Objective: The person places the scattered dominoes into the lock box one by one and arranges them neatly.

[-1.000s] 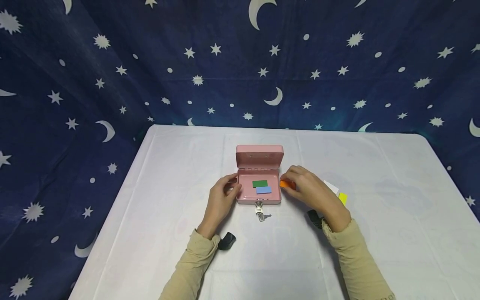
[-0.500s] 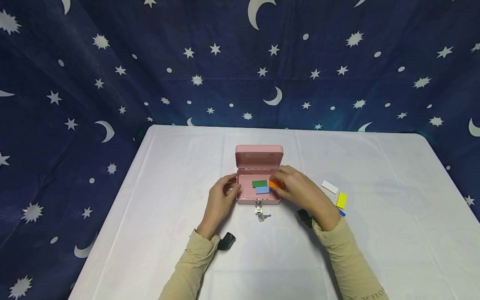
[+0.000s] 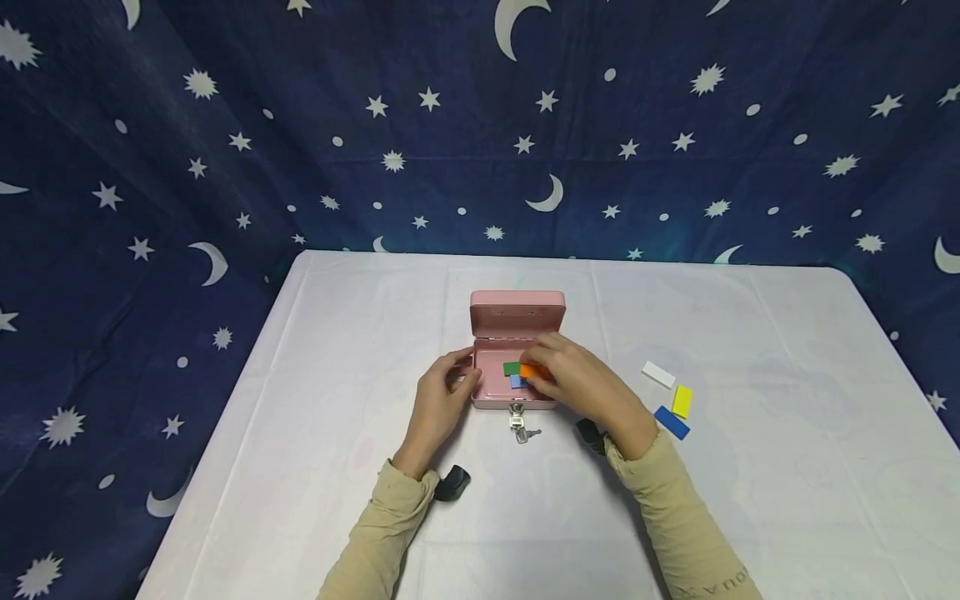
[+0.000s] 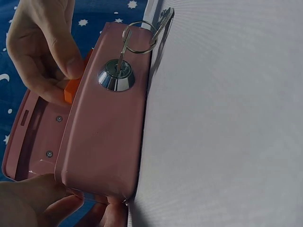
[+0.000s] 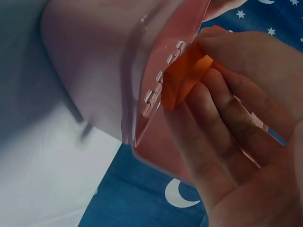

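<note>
A pink cash box [image 3: 517, 315] stands with its lid raised at mid-table. Inside lie a green block [image 3: 511, 368] and a light blue block [image 3: 514, 382], both partly covered. My left hand [image 3: 436, 410] holds the box's left side, thumb near the rim and fingers bent against the end wall. Between thumb and fingers of my right hand [image 3: 592, 390] is an orange block [image 5: 185, 78], pinched over the box's open interior. In the left wrist view, a key sits in the lock [image 4: 117, 75], with a ring [image 4: 140, 51] and second key [image 4: 163, 24] hanging from it.
On the white tabletop [image 3: 375, 317], right of the box, lie a white block [image 3: 658, 374], a yellow block [image 3: 682, 402] and a dark blue block [image 3: 671, 422]. Behind the table hangs a navy curtain [image 3: 450, 183] with stars and moons.
My right hand has carried the orange block leftward from beside the box's right wall to above the green and light blue blocks. The left hand has stayed on the box.
</note>
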Tool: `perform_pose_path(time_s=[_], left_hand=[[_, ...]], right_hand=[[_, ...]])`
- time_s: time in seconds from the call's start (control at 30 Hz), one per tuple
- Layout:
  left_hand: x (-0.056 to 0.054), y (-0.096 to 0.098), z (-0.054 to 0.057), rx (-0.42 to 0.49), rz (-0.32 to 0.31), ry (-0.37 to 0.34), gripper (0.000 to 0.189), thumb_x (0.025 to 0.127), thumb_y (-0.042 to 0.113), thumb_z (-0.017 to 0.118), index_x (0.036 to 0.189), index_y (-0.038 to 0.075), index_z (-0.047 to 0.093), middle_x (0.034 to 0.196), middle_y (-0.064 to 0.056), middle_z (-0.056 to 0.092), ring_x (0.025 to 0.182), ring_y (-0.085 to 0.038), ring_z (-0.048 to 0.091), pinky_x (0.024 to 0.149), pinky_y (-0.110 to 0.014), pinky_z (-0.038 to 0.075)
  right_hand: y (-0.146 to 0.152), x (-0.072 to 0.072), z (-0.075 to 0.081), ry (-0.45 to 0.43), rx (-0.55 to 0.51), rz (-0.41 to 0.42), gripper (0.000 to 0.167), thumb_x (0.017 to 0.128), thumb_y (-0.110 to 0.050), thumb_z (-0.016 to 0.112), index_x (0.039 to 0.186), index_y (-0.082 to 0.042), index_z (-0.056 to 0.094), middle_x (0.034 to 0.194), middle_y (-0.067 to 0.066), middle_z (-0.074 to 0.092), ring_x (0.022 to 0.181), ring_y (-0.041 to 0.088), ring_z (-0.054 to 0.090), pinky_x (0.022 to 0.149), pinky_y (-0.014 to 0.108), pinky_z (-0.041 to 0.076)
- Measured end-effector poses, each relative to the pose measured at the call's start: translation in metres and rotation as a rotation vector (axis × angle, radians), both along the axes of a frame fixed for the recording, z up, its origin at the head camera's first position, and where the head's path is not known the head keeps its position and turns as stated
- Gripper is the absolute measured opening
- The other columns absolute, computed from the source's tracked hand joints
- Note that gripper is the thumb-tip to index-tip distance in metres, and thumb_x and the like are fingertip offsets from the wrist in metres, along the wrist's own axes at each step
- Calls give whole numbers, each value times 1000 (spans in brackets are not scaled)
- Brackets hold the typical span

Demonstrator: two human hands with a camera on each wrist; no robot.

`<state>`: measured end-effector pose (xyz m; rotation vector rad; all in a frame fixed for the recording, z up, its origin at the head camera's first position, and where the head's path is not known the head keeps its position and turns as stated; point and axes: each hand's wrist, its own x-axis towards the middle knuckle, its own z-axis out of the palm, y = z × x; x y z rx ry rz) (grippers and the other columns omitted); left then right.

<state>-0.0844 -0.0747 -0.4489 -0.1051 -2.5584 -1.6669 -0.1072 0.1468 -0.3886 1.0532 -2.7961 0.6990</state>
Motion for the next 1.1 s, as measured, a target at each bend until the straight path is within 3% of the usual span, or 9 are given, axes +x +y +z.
perform_pose_path(time_s=[0.93, 1.1], left_hand=[[0, -1, 2, 0, -6, -7, 39, 94, 12, 68, 132, 5, 62, 120, -13, 66, 103, -23, 68, 81, -27, 59], [0, -1, 2, 4, -9, 2, 38, 94, 12, 69, 131, 5, 62, 118, -14, 67, 101, -23, 69, 81, -26, 59]], right_hand=[[-23, -8, -13, -66, 47, 23, 15, 89, -11, 74, 102, -4, 72, 103, 7, 65, 100, 23, 62, 92, 38, 54], [-27, -9, -15, -71, 78, 22, 15, 89, -12, 74, 102, -5, 71, 104, 7, 65, 95, 22, 62, 89, 38, 55]])
